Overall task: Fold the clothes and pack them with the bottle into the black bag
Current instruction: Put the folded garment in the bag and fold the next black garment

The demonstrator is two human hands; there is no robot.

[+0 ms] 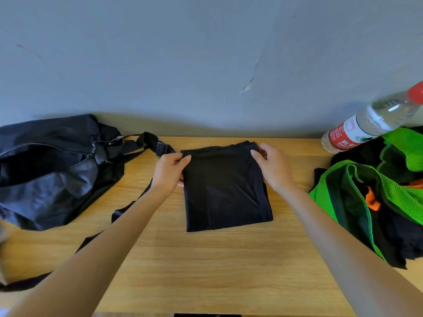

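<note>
A folded black garment (225,191) lies flat in the middle of the wooden table (206,266). My left hand (170,171) pinches its far left corner. My right hand (273,167) pinches its far right corner. The black bag (48,170) sits at the left, its long strap (128,207) trailing across the table under my left forearm. A clear water bottle (370,121) with a red cap and red label stands at the far right. A pile of unfolded clothes (375,200), green mesh, black and orange, lies below the bottle.
A grey wall (206,65) rises directly behind the table's far edge. The bag's buckle (163,148) lies just left of the garment's far corner. Bare wood stretches in front of the folded garment.
</note>
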